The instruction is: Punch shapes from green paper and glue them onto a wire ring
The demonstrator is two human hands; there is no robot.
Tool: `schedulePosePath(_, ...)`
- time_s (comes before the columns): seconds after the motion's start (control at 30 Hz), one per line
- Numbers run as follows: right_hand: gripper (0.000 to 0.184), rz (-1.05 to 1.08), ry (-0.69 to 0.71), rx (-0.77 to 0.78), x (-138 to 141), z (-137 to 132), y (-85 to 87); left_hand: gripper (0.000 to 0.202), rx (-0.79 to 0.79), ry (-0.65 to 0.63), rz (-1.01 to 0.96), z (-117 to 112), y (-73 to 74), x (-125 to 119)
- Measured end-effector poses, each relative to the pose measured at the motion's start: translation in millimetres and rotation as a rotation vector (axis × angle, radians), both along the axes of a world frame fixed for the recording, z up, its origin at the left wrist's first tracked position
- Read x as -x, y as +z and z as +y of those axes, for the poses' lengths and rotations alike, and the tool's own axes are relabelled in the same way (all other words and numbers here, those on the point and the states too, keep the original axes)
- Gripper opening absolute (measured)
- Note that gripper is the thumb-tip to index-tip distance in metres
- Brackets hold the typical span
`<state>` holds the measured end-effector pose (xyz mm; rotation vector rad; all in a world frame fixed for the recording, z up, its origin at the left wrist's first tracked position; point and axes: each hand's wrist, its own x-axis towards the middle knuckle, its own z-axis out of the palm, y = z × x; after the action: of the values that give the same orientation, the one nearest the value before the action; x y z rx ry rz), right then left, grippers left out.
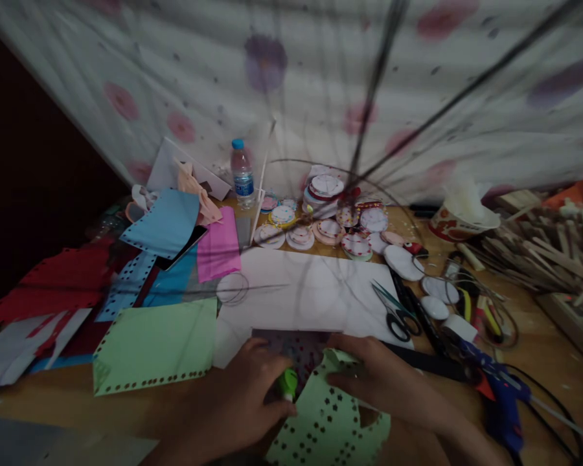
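Note:
My left hand [247,398] is closed around a small green-capped tool [288,383], perhaps a glue stick or punch, its tip at the edge of a green punched sheet [328,424]. My right hand [376,378] lies on that green sheet with fingers stretched flat, pressing it down. Under both sits a dark dotted sheet [298,349] on a large white paper [301,291].
Another green sheet [155,346], blue, pink and red papers lie left. Scissors [393,310], pens and a blue glue gun [502,391] lie right. Decorated paper discs [328,226], a water bottle [241,171], a paper cup [459,220] and wooden sticks [539,249] stand behind.

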<state>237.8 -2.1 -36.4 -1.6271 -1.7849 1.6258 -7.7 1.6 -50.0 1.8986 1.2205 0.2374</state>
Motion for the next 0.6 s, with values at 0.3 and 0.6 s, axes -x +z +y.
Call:
schedulePosePath(0.3, 0.006, 0.048, -0.069, -0.219, 8, 0, 19.1, 0.044, 0.683, 0.229, -0.695, 21, 18.0, -7)
schedulePosePath(0.6, 0.003, 0.086, -0.141, -0.204, 14, -2, 20.2, 0.050, 0.735, 0.287, -0.648, 20, 10.0, -15)
